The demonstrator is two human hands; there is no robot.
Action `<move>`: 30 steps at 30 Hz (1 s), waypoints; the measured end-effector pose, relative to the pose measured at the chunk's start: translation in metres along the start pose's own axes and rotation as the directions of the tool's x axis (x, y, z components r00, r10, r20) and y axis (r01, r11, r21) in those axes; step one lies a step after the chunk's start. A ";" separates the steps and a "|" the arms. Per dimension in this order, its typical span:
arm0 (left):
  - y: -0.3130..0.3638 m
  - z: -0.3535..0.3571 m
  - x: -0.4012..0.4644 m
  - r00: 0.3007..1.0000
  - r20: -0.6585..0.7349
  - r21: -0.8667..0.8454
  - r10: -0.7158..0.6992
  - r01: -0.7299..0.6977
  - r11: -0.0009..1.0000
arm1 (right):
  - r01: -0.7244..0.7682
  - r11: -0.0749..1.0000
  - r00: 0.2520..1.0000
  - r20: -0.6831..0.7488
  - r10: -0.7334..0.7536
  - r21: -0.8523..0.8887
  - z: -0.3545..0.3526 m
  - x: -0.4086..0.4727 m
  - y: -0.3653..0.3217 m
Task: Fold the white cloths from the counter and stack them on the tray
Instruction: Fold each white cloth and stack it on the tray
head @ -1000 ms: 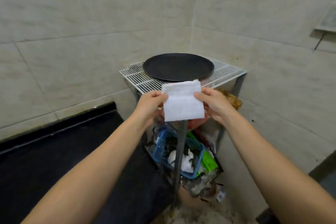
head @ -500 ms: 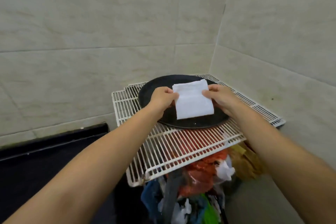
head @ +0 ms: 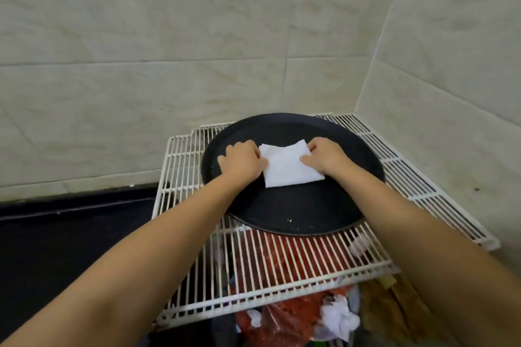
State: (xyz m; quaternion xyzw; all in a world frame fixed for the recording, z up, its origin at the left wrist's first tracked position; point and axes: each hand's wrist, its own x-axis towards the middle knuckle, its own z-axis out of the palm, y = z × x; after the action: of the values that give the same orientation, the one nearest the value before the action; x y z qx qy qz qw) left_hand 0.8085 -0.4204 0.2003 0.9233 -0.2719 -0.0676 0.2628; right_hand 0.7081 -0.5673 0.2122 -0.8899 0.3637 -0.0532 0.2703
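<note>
Black bench (head: 70, 239) at far left. Left hand (head: 242, 162), grip curled onto left edge of folded white cloth (head: 290, 167). Cloth flat on round black tray (head: 296, 214), tray on white wire rack (head: 282, 267). Right hand (head: 324, 156), grip pinching cloth's right edge. Tiled wall (head: 451, 51) beyond.

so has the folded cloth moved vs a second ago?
Yes. The folded white cloth went from in front of the wire rack, short of the black tray, forward and down onto it.
</note>
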 end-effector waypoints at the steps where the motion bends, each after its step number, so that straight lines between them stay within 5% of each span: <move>1: -0.001 0.000 -0.001 1.000 -0.008 -0.013 0.004 -0.004 1.000 | -0.011 1.000 1.000 0.005 0.011 -0.018 -0.001 0.000 0.000; 7: -0.019 -0.031 -0.018 0.995 -0.058 -0.137 0.081 -0.088 0.987 | 0.019 0.992 0.990 -0.134 -0.036 -0.123 -0.009 -0.018 -0.031; 15: -0.191 -0.148 -0.125 0.971 -0.230 -0.092 0.065 -0.088 0.992 | 0.460 0.874 0.884 -0.012 -0.467 -0.158 0.089 -0.113 -0.208; 22: -0.411 -0.244 -0.302 0.911 -0.341 -0.003 -0.231 0.245 0.970 | 0.797 0.604 0.587 0.230 -0.776 0.004 0.275 -0.273 -0.375; 30: -0.590 -0.294 -0.476 0.678 -0.406 -0.137 -0.613 0.617 0.775 | 0.923 0.375 0.267 0.558 -0.786 0.086 0.443 -0.425 -0.492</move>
State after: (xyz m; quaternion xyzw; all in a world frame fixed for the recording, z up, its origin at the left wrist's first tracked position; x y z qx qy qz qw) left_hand 0.7613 0.3886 0.1348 0.9533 0.1182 0.0541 0.2725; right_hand 0.8314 0.2057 0.1353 -0.9458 -0.2633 0.0946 0.1650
